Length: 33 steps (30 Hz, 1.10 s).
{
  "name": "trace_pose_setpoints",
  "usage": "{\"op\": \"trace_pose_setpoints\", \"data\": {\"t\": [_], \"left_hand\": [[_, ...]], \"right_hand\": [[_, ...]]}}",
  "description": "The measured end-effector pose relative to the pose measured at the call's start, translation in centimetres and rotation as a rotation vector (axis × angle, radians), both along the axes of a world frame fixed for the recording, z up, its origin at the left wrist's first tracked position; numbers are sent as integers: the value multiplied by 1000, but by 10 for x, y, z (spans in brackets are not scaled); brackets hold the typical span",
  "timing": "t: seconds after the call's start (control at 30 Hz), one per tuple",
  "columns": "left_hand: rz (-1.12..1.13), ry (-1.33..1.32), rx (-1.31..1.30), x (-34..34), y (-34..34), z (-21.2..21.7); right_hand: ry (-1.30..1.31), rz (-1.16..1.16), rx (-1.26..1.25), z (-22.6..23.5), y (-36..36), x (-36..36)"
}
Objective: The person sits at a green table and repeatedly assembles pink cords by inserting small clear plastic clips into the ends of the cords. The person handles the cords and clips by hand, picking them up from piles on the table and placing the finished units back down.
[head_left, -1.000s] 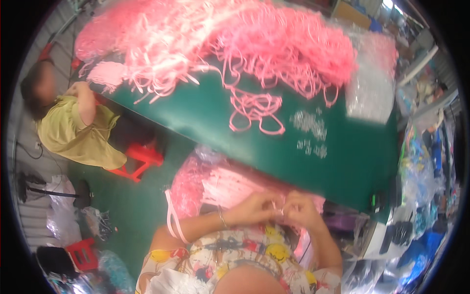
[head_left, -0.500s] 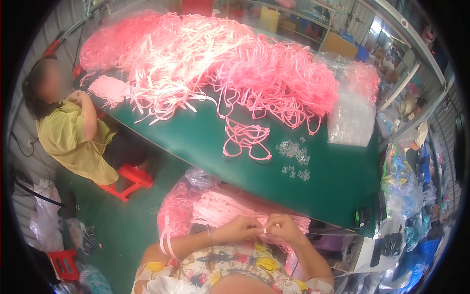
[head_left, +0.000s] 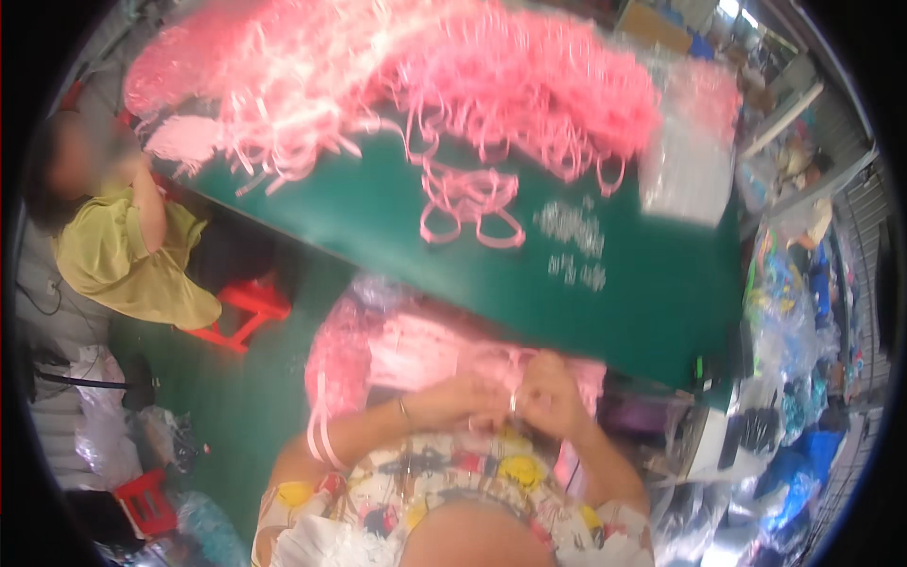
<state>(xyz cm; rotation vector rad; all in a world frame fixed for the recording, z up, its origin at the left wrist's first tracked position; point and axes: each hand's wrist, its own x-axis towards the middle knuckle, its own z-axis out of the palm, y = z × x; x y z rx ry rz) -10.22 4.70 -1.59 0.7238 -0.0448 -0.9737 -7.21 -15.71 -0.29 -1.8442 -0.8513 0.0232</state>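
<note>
My left hand [head_left: 463,399] and my right hand [head_left: 550,395] are close together in my lap, fingers pinched on a thin pink strap [head_left: 510,364]. Under them lies a clear bag full of pink straps [head_left: 378,350]. A pink strap loop [head_left: 321,439] hangs over my left forearm. On the green table [head_left: 652,302] ahead is a big heap of pink straps [head_left: 397,76], a small bunch of strap loops [head_left: 468,203] and several small clear pieces [head_left: 572,236].
A person in a yellow-green top [head_left: 113,255] sits at the left on a red stool [head_left: 241,307]. A clear plastic bag [head_left: 685,161] lies at the table's right end. Bags and clutter fill the right side [head_left: 794,331] and the lower left floor [head_left: 142,472].
The view has shifted and blurred as my head moved. My hands stay together in my lap, working the same pink strap.
</note>
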Motion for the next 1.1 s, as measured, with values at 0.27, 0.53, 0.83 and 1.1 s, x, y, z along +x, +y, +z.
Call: {"op": "trace_pose_setpoints", "data": {"t": [0.27, 0.53, 0.83, 1.1], "left_hand": [[-27, -230, 334, 11, 8, 10], [51, -109, 330, 12, 3, 11], [121, -58, 294, 12, 3, 22], [308, -712, 596, 8, -3, 18]], "right_hand": [[314, -77, 64, -8, -1, -2], [112, -144, -100, 6, -1, 3], [32, -37, -106, 5, -3, 3], [148, -139, -121, 10, -2, 1]]}}
